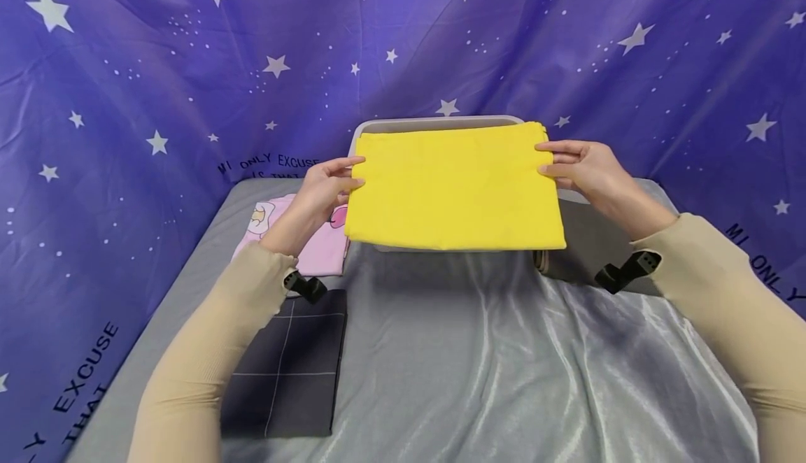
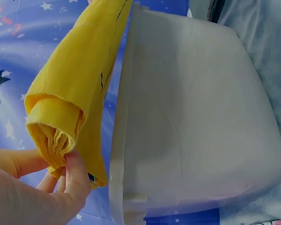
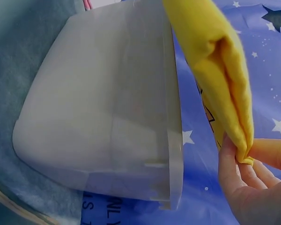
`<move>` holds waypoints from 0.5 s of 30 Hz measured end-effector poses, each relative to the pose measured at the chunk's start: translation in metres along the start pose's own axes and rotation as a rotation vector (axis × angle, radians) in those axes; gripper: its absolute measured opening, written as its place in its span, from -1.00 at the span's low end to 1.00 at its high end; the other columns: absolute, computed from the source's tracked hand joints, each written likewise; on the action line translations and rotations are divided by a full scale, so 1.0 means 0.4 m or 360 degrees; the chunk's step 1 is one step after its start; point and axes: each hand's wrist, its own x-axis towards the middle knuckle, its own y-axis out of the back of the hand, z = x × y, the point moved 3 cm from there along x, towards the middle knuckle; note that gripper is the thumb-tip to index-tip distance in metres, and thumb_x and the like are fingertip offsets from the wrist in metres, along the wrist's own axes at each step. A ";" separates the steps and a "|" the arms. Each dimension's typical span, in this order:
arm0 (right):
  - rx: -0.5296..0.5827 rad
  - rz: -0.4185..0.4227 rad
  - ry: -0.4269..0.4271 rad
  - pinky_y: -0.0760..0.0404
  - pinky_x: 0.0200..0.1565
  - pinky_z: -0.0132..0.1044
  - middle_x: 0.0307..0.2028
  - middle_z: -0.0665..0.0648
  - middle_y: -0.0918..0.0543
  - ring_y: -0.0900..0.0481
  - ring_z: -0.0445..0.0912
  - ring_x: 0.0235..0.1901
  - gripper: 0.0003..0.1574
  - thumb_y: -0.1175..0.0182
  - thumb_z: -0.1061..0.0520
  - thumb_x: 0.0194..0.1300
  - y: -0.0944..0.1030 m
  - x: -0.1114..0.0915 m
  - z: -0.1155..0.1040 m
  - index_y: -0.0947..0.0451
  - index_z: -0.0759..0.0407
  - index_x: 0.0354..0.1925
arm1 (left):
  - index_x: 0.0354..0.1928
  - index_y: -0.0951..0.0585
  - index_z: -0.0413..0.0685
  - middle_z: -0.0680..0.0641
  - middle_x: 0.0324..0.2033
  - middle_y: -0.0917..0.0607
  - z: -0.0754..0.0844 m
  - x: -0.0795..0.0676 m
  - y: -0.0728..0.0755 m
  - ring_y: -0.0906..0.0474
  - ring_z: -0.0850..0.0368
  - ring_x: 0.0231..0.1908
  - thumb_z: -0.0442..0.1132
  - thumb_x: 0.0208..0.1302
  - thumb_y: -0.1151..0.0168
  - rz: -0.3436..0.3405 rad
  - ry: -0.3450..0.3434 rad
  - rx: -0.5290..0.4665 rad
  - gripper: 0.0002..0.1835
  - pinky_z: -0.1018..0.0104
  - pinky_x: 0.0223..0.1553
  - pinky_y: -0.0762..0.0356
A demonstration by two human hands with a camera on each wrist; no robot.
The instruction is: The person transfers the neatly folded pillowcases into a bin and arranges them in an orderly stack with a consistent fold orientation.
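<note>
A purple star-printed curtain (image 1: 378, 92) is hanging beyond the fingers of both hands, and a shiny grey sheet (image 1: 415, 351) is spreading out below them. A pale plastic bin (image 2: 201, 108) is standing between the two hands, beneath the level of the fingers. A folded yellow cloth (image 1: 453, 190) is stretching from the left fingers to the right fingers, hanging above the bin and covering most of it in the head view. A dark checked cloth (image 1: 302, 386) is lying nearer the person than the left fingers; a dark grey cloth (image 1: 585, 243) is lying below the right fingers, and a pink printed cloth (image 1: 321, 246) below the left ones. The left hand (image 1: 321, 194) is pinching one short edge of the yellow cloth between thumb and fingers; the right hand (image 1: 588, 169) is pinching the opposite edge likewise.
</note>
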 end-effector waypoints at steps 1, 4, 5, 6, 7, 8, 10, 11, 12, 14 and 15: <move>-0.0009 -0.0006 -0.0004 -0.58 -0.27 -0.47 -0.36 -0.26 -0.62 -0.60 -0.35 -0.33 -0.23 -0.27 0.14 0.12 -0.001 0.006 -0.002 -0.25 0.20 0.27 | 0.18 -0.45 -0.07 -0.06 -0.21 -0.44 0.001 0.005 0.001 -0.49 0.16 -0.29 -0.46 0.20 -0.10 0.0005 0.0009 0.0016 -0.53 0.44 -0.28 -0.57; -0.0027 -0.0010 -0.0021 -0.58 -0.27 -0.48 -0.32 -0.24 -0.60 -0.59 -0.37 -0.32 -0.22 -0.28 0.14 0.11 -0.002 0.024 -0.008 -0.25 0.19 0.28 | 0.17 -0.47 -0.02 -0.06 -0.19 -0.48 0.005 0.019 0.002 -0.52 0.14 -0.26 -0.43 0.20 -0.12 0.0031 0.0041 0.0038 -0.54 0.34 -0.15 -0.56; -0.0039 -0.0012 -0.0024 -0.58 -0.27 -0.48 -0.30 -0.23 -0.59 -0.58 -0.37 -0.31 -0.22 -0.27 0.14 0.11 -0.003 0.030 -0.010 -0.25 0.19 0.28 | 0.16 -0.48 0.00 -0.06 -0.19 -0.49 0.007 0.024 0.002 -0.52 0.13 -0.25 -0.42 0.20 -0.12 0.0041 0.0054 0.0041 -0.54 0.31 -0.11 -0.55; -0.0045 -0.0011 -0.0030 -0.59 -0.27 -0.48 -0.28 -0.21 -0.58 -0.58 -0.37 -0.31 -0.22 -0.27 0.15 0.12 -0.002 0.037 -0.011 -0.25 0.18 0.28 | 0.16 -0.48 0.01 -0.05 -0.19 -0.50 0.008 0.028 0.002 -0.52 0.13 -0.24 -0.42 0.20 -0.13 0.0047 0.0063 0.0046 -0.54 0.28 -0.07 -0.53; -0.0053 -0.0008 -0.0036 -0.59 -0.28 -0.48 -0.26 -0.19 -0.58 -0.57 -0.38 -0.31 -0.23 -0.27 0.15 0.12 -0.002 0.043 -0.012 -0.25 0.18 0.28 | 0.16 -0.49 0.02 -0.05 -0.19 -0.50 0.010 0.032 0.002 -0.52 0.12 -0.24 -0.42 0.20 -0.13 0.0056 0.0073 0.0047 -0.54 0.26 -0.04 -0.52; -0.0064 -0.0007 -0.0041 -0.59 -0.28 -0.47 -0.24 -0.17 -0.57 -0.57 -0.38 -0.31 -0.23 -0.27 0.15 0.12 -0.002 0.049 -0.013 -0.25 0.18 0.28 | 0.15 -0.49 0.03 -0.05 -0.18 -0.51 0.012 0.037 0.001 -0.52 0.11 -0.24 -0.42 0.20 -0.13 0.0064 0.0080 0.0046 -0.54 0.24 -0.03 -0.51; -0.0086 -0.0007 -0.0053 -0.59 -0.27 -0.47 -0.18 -0.13 -0.56 -0.56 -0.39 -0.31 -0.23 -0.27 0.14 0.12 0.000 0.060 -0.015 -0.25 0.16 0.28 | 0.16 -0.49 0.03 -0.04 -0.18 -0.50 0.016 0.046 0.000 -0.51 0.12 -0.25 -0.42 0.20 -0.12 0.0071 0.0089 0.0057 -0.54 0.25 -0.02 -0.51; -0.0099 -0.0001 -0.0055 -0.59 -0.28 -0.47 -0.18 -0.12 -0.55 -0.56 -0.39 -0.32 -0.22 -0.27 0.13 0.12 0.000 0.066 -0.017 -0.25 0.16 0.28 | 0.16 -0.49 0.03 -0.04 -0.18 -0.50 0.018 0.051 -0.001 -0.51 0.12 -0.26 -0.43 0.20 -0.12 0.0076 0.0091 0.0062 -0.54 0.26 -0.03 -0.51; -0.0113 0.0003 -0.0058 -0.58 -0.28 -0.48 -0.17 -0.11 -0.56 -0.57 -0.39 -0.33 -0.22 -0.27 0.12 0.11 0.000 0.071 -0.019 -0.25 0.16 0.28 | 0.16 -0.49 0.02 -0.04 -0.19 -0.50 0.021 0.056 -0.001 -0.51 0.13 -0.27 -0.44 0.19 -0.12 0.0082 0.0093 0.0064 -0.53 0.27 -0.05 -0.52; -0.0120 0.0011 -0.0069 -0.58 -0.29 -0.48 -0.17 -0.10 -0.56 -0.57 -0.39 -0.34 -0.22 -0.27 0.12 0.11 0.000 0.080 -0.023 -0.26 0.15 0.28 | 0.15 -0.49 0.01 -0.04 -0.20 -0.50 0.026 0.066 -0.003 -0.51 0.14 -0.29 -0.45 0.19 -0.12 0.0098 0.0097 0.0060 -0.53 0.31 -0.09 -0.54; -0.0121 0.0015 -0.0076 -0.58 -0.29 -0.49 -0.20 -0.11 -0.57 -0.57 -0.39 -0.35 -0.22 -0.28 0.12 0.10 0.000 0.084 -0.025 -0.26 0.15 0.28 | 0.15 -0.50 0.00 -0.04 -0.21 -0.50 0.028 0.070 -0.004 -0.51 0.15 -0.30 -0.46 0.19 -0.11 0.0101 0.0098 0.0056 -0.54 0.34 -0.14 -0.55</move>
